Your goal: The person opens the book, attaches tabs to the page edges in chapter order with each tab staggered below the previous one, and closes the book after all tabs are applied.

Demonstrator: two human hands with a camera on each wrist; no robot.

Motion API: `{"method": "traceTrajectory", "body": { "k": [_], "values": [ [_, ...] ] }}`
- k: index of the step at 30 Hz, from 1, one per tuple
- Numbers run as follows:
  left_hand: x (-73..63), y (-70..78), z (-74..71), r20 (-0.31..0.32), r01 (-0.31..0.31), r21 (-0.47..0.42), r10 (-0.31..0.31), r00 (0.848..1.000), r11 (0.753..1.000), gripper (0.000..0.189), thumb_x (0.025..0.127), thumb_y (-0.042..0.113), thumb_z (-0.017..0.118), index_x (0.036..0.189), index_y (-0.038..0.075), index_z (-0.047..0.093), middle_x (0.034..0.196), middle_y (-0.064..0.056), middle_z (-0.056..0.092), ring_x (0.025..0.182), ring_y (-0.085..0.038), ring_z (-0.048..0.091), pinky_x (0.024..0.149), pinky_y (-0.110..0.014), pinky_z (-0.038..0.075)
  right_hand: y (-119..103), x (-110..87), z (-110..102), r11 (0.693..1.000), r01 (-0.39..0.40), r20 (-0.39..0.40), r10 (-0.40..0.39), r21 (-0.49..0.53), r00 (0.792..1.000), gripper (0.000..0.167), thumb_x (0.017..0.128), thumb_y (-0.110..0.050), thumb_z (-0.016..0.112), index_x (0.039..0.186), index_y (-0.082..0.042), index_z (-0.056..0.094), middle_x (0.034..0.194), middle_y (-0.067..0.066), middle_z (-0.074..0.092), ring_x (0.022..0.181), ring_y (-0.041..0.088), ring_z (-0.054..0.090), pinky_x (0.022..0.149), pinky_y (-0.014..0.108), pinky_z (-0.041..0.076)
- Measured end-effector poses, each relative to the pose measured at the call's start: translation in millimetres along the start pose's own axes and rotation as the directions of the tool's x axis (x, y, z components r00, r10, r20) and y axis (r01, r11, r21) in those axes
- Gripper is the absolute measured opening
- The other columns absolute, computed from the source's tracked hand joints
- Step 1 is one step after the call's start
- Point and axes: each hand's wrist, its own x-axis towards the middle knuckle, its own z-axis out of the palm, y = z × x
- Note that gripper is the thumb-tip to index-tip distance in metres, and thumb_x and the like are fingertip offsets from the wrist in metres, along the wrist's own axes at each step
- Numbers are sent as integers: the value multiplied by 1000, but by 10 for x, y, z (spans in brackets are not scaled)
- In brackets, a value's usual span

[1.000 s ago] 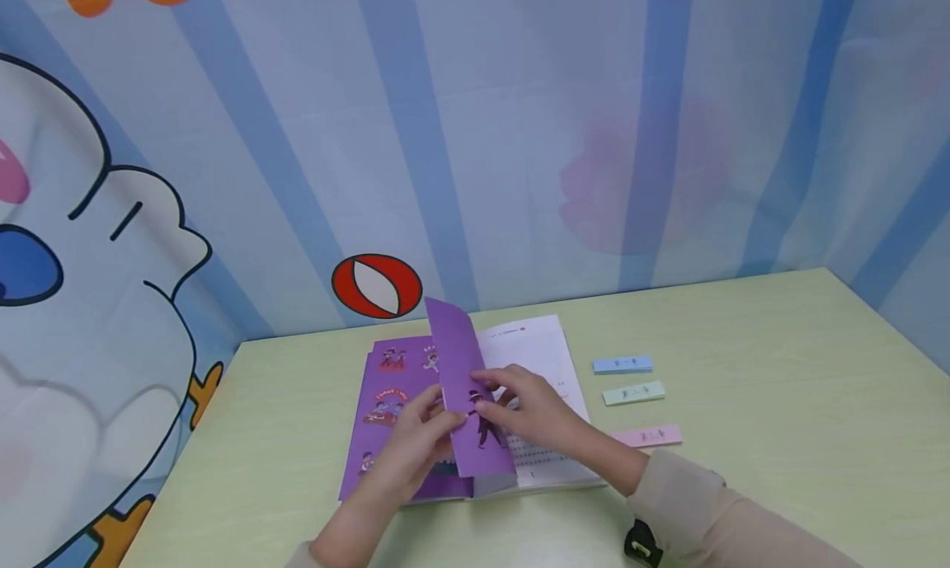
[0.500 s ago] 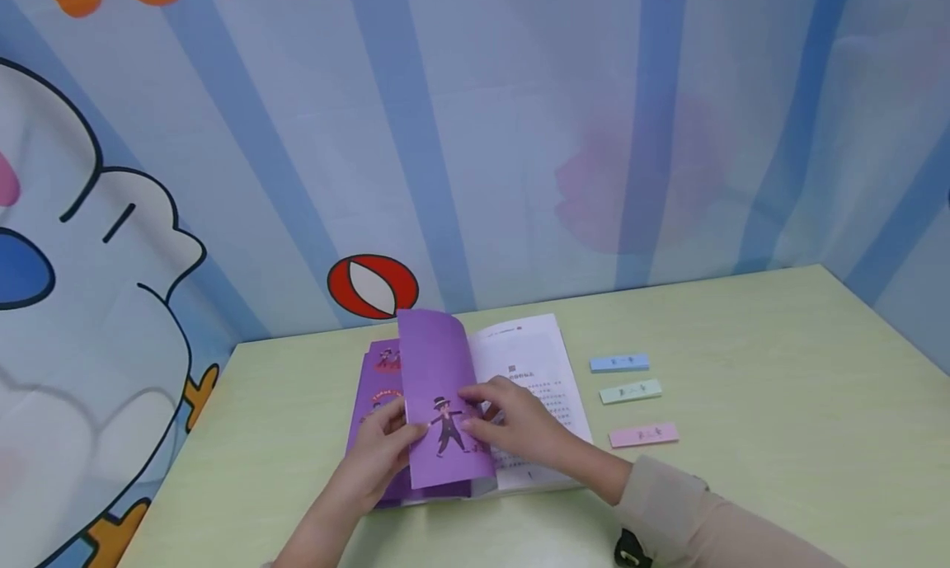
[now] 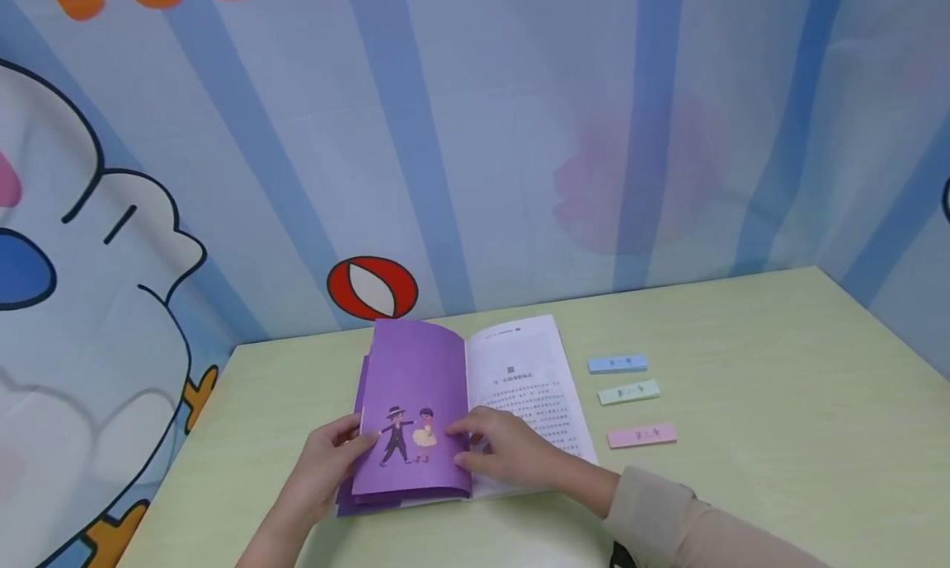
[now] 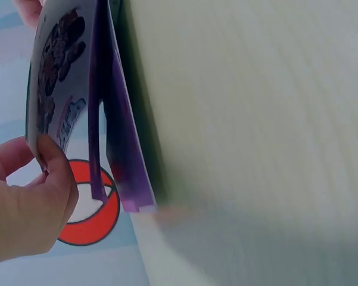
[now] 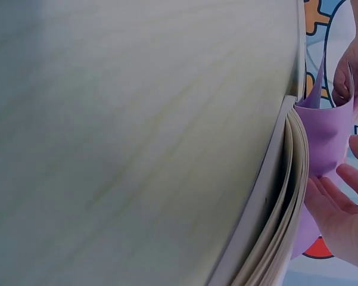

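An open book (image 3: pixel 523 395) lies on the table, with a printed white page on its right side. Over the left side curves a purple page (image 3: pixel 419 362) bearing two dancing figures. My left hand (image 3: pixel 322 465) pinches that page's outer edge between thumb and fingers; the left wrist view shows the thumb on the picture-covered underside of the sheet (image 4: pixel 65 65). Near the spine, my right hand (image 3: pixel 512 452) rests its thumb and fingertips on the purple page. From the right wrist view, the right hand (image 5: pixel 345 226) has loosely spread fingers against the bulging sheet.
Right of the book lie a blue slip (image 3: pixel 618 363), a green slip (image 3: pixel 628 392) and a pink slip (image 3: pixel 641 435), each with handwriting. The pale table (image 3: pixel 750 403) meets a striped cartoon backdrop (image 3: pixel 505 139) at its far edge.
My left hand has drawn the purple page left and down from nearly upright, uncovering more of the white page. The right hand has shifted slightly left and lower, along the sheet.
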Motion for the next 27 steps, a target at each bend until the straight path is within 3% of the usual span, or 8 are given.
{"method": "traceTrajectory", "body": {
  "k": [5,10,15,19,22,27],
  "values": [
    [42,-62,-85,-43,10,69,-7,999,998,44,89,5,59,128,-11,47,99,-9,56,79,-11,51,64,-21,50,-10,14,33,997,49,15,-48,-52,999,29,84,-6,65,111,3,64,102,10,65,91,17,60,78,22,49],
    [76,-108,-134,-38,9,92,-5,999,996,46,88,4,60,129,-12,46,98,-11,59,77,-11,55,64,-22,51,-43,15,43,985,99,82,-87,-144,993,27,85,-7,63,111,2,65,108,9,65,99,16,60,87,24,46],
    [100,-158,-162,-35,11,111,-7,999,994,44,87,0,59,127,-13,46,90,-8,56,75,-11,53,64,-22,51,-59,0,35,968,115,155,-81,-222,984,27,88,-10,61,112,-1,66,116,9,63,110,19,57,96,27,42],
    [116,-196,-178,-28,-23,198,29,999,980,44,85,-2,60,125,-14,47,85,-9,53,74,-14,51,61,-22,49,-63,-8,33,954,127,214,-69,-270,974,27,89,-13,60,113,-2,66,120,9,62,114,19,55,98,27,41],
    [123,-217,-189,-24,-69,332,81,996,941,47,82,0,63,125,-12,48,85,-11,55,75,-18,55,62,-26,49,-61,-18,33,941,153,252,-76,-302,965,27,89,-13,61,113,-3,66,122,9,61,115,19,55,98,27,41],
    [115,-194,-154,2,-166,573,201,980,803,58,80,6,68,131,-8,43,103,-23,57,88,-33,60,74,-43,52,-48,-35,25,922,184,304,-77,-340,950,29,88,-14,61,115,-4,65,126,8,58,118,17,52,99,25,39]
  ]
}}
